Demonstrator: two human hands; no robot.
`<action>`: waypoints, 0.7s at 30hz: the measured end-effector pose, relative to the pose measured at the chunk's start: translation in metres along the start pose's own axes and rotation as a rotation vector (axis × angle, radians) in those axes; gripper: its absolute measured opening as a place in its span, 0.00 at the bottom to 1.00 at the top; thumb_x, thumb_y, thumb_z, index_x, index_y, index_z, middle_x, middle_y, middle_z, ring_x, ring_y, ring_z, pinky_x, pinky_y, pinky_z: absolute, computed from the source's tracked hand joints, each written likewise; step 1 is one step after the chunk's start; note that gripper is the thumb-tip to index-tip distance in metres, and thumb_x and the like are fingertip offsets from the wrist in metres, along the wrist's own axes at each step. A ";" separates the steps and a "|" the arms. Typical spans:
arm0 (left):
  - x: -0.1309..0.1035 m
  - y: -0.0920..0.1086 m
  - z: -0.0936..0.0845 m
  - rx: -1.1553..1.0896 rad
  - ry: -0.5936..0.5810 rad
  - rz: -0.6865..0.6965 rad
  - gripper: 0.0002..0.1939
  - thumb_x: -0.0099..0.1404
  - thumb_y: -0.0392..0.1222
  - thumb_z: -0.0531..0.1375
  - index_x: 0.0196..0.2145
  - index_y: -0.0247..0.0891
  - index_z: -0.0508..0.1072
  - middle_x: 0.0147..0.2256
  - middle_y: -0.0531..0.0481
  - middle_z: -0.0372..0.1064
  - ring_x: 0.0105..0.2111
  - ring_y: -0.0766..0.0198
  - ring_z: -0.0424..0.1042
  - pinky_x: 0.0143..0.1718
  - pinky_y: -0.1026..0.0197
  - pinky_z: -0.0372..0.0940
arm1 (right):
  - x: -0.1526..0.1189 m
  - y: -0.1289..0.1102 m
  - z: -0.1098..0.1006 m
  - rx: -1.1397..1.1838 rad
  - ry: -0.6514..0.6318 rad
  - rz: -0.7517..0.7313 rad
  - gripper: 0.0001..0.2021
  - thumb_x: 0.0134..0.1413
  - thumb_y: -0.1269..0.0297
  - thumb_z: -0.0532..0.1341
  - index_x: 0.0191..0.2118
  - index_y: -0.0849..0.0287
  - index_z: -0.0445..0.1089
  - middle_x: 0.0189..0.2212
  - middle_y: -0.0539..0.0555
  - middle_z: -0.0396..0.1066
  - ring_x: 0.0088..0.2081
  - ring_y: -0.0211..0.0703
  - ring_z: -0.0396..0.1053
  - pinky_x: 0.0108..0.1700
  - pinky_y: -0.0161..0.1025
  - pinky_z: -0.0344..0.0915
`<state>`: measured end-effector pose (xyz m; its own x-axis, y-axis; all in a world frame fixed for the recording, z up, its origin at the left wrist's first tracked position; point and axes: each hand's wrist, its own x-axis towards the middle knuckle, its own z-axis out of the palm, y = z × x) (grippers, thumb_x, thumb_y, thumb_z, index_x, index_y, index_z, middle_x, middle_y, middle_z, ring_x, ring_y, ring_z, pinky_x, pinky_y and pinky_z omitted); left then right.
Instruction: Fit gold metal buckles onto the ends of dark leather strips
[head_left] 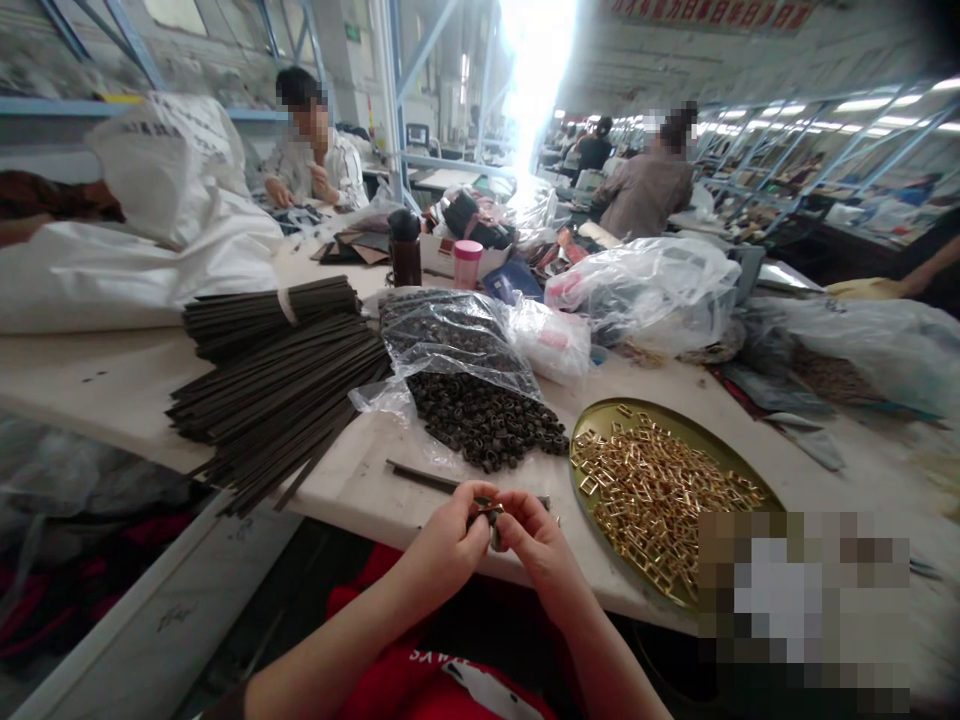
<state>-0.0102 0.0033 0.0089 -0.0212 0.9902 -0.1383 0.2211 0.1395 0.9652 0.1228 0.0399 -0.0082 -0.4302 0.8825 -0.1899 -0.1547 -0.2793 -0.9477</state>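
My left hand and my right hand meet over the table's front edge, fingertips pinched together. Between them is a short dark strap with a small gold buckle on or against it; the fingers partly hide both. Just behind my hands a dark strip lies on the table. To the right, an oval gold-coloured tray holds many small gold rectangular buckles. A heap of small dark loops spills from a clear plastic bag straight ahead.
Long dark strips lie fanned in a stack on the left, by a white sack. Farther back stand a dark bottle, a pink-lidded jar and clear bags. Across the table a person sits working.
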 end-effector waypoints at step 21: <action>-0.025 0.011 -0.010 0.053 -0.239 0.071 0.37 0.59 0.31 0.51 0.63 0.37 0.39 0.57 0.42 0.59 0.55 0.57 0.60 0.57 0.51 0.51 | -0.012 -0.005 -0.005 -0.227 -0.180 -0.074 0.12 0.46 0.59 0.64 0.39 0.56 0.69 0.30 0.48 0.62 0.29 0.35 0.57 0.32 0.33 0.57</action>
<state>-0.0171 -0.0196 0.0252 0.2259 0.9661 -0.1250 0.2643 0.0627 0.9624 0.1329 0.0330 -0.0022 -0.5787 0.8107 -0.0888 0.0027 -0.1070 -0.9943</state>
